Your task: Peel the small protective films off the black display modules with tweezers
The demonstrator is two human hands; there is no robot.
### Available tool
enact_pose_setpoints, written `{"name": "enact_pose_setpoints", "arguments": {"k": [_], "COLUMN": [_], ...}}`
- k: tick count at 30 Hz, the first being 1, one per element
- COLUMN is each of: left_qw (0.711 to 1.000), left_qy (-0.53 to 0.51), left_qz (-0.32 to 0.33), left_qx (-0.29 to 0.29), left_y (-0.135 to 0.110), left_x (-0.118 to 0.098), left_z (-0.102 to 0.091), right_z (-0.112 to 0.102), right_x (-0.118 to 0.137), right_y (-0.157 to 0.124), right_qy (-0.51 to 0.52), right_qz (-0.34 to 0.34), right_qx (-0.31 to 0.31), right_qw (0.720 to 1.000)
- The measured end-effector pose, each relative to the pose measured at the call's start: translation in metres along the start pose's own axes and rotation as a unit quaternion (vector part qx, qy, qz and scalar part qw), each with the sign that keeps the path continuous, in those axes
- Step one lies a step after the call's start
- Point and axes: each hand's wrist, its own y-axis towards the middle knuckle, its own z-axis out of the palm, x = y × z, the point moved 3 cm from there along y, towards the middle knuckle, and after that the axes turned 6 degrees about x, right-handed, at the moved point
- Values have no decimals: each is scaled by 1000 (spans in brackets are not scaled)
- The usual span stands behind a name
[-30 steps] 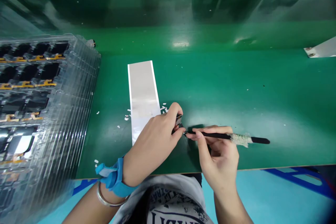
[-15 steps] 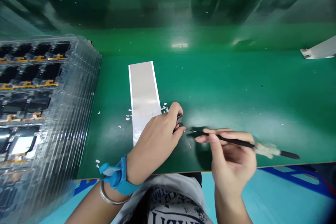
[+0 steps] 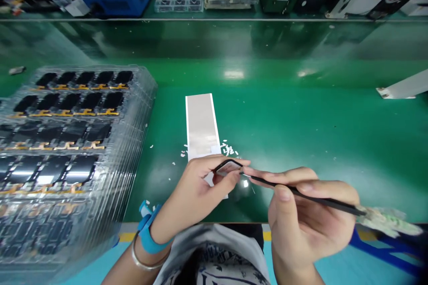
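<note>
We held a small, flat, dark-edged piece (image 3: 228, 167) up off the bench in our left hand (image 3: 197, 196). The grip of that hand was shut, with the thumb and fingers pinching the piece by its sides, most likely so that its top stayed open to see and reach. The piece hung over the near end of a long, flat silver strip (image 3: 200, 120) and did not seem to rest on it. Our right hand (image 3: 301, 218) was shut too, grasping a thin black tool (image 3: 321, 201) the way you hold a pencil, which let its fine tip come right up beside the piece. We could not tell if the tip touched it. Tiny white bits (image 3: 229, 150) lay near the strip on the shiny green bench (image 3: 301, 120). To the left sat a stack of clear plastic trays (image 3: 147, 98), holding black parts with gold tails (image 3: 80, 107) in neat rows, each in its own spot so they stayed apart. A blue strap (image 3: 149, 236) went around our left wrist.
</note>
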Motion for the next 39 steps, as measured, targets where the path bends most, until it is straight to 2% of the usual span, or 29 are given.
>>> {"name": "enact_pose_setpoints", "arguments": {"k": [6, 11, 15, 22, 29, 35, 39], "left_qw": [994, 985, 982, 988, 990, 990, 990], "left_qy": [66, 135, 161, 137, 126, 121, 119], "left_qz": [75, 104, 97, 70, 64, 70, 71], "left_qx": [-52, -41, -33, -11, -13, -8, -8], "left_y": [-12, -16, -15, -13, -13, -13, -13], "left_x": [3, 12, 17, 18, 20, 22, 22], "left_z": [-6, -11, -13, -15, -15, -15, -15], "right_z": [18, 30, 33, 31, 31, 30, 30], "right_x": [4, 0, -7, -15, -19, -21, -22], "right_y": [-3, -7, -7, -6, -5, -2, -1], "right_qy": [-46, -35, -39, -68, -55, -32, -14], "right_qz": [-29, -36, -10, 20, 25, -23, -8], "right_qx": [42, 70, 71, 80, 76, 85, 88], "right_qw": [998, 996, 997, 994, 995, 996, 996]}}
